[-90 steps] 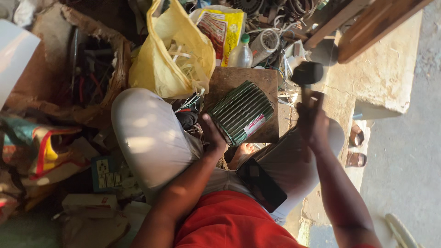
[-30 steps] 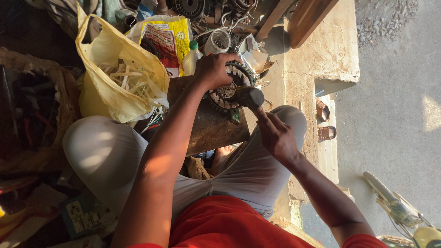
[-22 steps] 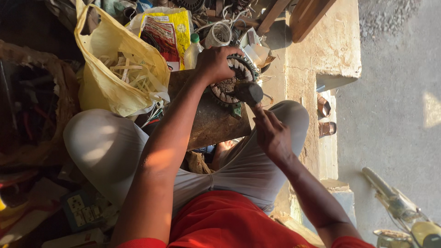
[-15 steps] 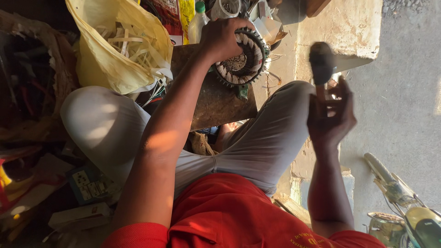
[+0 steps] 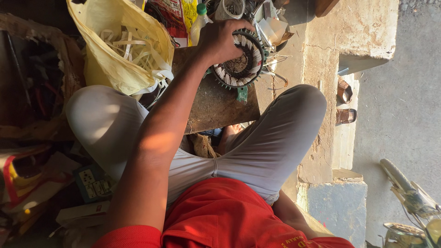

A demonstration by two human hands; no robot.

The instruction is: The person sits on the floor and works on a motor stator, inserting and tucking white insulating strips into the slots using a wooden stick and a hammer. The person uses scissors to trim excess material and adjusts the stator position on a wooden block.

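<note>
left hand [image 5: 220, 41] clamped over rim of green motor stator [image 5: 239, 62] | stator standing on wooden block [image 5: 216, 103] | right hand apparently out of frame, grip untellable | yellow bag [image 5: 115, 50] just beside

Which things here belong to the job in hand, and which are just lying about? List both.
In hand: left hand gripping the motor stator; wooden block under it.

Lying about: yellow bag of strips, plastic bottle, sandals, power strip.

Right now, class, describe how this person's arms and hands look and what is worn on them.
The left arm is bare from a short red sleeve down to the bare left hand: no glove, watch or ring shows. Only part of the right arm shows, also bare; its hand is out of view.
</note>
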